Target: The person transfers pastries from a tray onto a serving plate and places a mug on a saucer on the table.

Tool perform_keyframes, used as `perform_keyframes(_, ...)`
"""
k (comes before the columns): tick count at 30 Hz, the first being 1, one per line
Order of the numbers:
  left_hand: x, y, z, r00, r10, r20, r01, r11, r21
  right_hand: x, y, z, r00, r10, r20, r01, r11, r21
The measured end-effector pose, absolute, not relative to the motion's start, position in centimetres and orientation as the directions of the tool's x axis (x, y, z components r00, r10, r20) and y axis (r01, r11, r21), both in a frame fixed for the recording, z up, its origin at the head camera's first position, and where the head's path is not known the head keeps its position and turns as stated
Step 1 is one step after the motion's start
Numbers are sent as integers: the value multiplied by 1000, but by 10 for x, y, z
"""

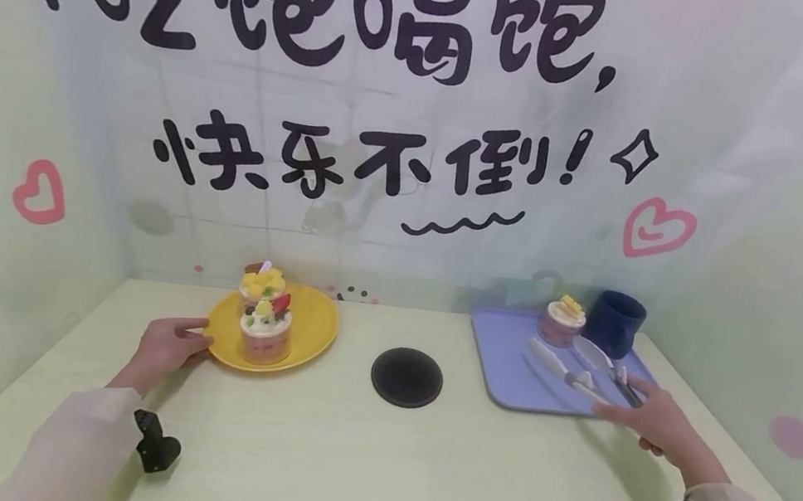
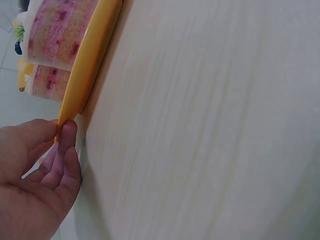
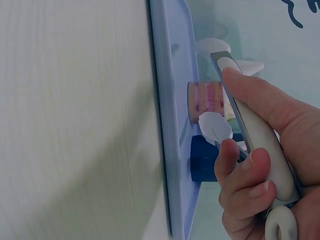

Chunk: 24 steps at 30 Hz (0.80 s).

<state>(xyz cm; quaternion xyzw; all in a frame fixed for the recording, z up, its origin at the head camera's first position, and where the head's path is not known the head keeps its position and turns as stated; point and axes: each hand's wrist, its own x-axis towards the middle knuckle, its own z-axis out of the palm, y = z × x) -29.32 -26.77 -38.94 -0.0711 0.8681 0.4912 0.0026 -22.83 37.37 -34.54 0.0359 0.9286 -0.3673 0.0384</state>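
In the head view my left hand is at the left rim of a round yellow plate. Thumb and fingers pinch that rim in the left wrist view. Two cake cups stand on the plate: a front one topped with cream and fruit, and one behind with yellow pieces. My right hand grips a pair of tongs with white tips, its two arms spread apart. Those tips reach over the blue-purple tray, close to a third cake cup and a dark blue mug.
A round black coaster lies on the pale wood-grain table between plate and tray. Behind stands a printed backdrop with large black characters; side walls flank the table.
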Motion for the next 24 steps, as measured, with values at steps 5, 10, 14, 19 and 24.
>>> perform_keyframes(5, -294, -266, -389, -990, -119, -69, -121, 516, 848, -228, 375, -347, -995, 51, -86, 96, 738, -668)
perform_keyframes(10, -293, -266, -388, -988, -127, -83, -137, 516, 846, -232, 377, -347, -992, 59, -108, 117, 735, -667)
perform_keyframes(14, -293, -267, -388, -989, -125, -83, -137, 515, 846, -237, 378, -348, -988, 74, -134, 145, 729, -669)
perform_keyframes(19, -293, -267, -389, -989, -124, -78, -132, 512, 849, -242, 379, -349, -986, 87, -140, 159, 720, -676)
perform_keyframes(24, -293, -267, -389, -989, -128, -80, -135, 509, 850, -245, 377, -350, -988, 83, -132, 152, 707, -690)
